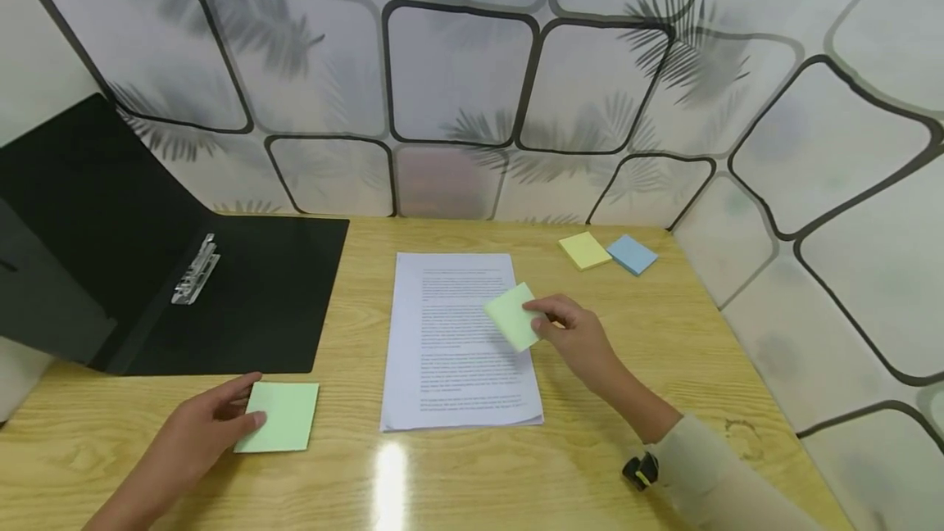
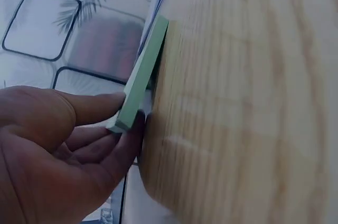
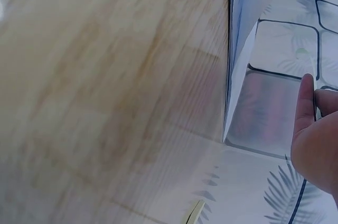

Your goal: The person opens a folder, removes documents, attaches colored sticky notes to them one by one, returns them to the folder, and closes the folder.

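Between thumb and fingers, my left hand grips a light green sticky note pad near the table's front left; the left wrist view shows the pad's thick edge. My right hand pinches a single green sticky note by its right edge. That note is tilted above the right side of a stack of printed paper. Seen from the right wrist, the hand is at the right edge, and the note is nearly edge-on and hard to make out.
An open black folder with a metal clip lies at the left, its cover raised against the wall. A yellow sticky pad and a blue sticky pad lie at the back right. Patterned walls border the wooden table.
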A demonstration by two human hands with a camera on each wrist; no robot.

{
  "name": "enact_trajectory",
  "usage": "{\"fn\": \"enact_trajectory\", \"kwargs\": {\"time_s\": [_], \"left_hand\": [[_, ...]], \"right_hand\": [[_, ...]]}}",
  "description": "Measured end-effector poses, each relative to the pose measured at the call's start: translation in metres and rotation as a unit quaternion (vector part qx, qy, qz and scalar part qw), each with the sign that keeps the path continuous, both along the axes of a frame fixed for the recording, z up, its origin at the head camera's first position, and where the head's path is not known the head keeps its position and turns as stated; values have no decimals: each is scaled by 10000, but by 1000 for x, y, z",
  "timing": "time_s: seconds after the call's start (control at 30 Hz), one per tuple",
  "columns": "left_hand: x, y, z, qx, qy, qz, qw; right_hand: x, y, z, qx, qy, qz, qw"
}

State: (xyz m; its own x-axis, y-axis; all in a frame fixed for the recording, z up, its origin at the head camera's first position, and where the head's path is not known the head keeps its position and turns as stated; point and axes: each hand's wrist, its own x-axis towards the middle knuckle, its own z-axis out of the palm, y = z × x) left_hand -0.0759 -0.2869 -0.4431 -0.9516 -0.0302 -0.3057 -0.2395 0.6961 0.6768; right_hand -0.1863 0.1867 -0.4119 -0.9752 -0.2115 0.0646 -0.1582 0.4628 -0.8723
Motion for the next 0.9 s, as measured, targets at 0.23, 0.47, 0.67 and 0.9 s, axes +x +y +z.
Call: {"fn": "enact_trajectory", "kwargs": {"time_s": [0.23,0.47,0.67,0.9], "left_hand": [[-2,4,2,-395,69,14,9992],[-9,21,17,266,536,-54,9982],[-35,69,29,2281,659,-749,9685],[-73,136,17,3752,-363,-1416,9154]], "right_hand": [[0,0,-1,-12,25,18,10000],[2,-3,0,-71,192,110,9997],[9,-19,1,78,346,306,9989],[24,-41,1,931,2709,1264,9497]]}}
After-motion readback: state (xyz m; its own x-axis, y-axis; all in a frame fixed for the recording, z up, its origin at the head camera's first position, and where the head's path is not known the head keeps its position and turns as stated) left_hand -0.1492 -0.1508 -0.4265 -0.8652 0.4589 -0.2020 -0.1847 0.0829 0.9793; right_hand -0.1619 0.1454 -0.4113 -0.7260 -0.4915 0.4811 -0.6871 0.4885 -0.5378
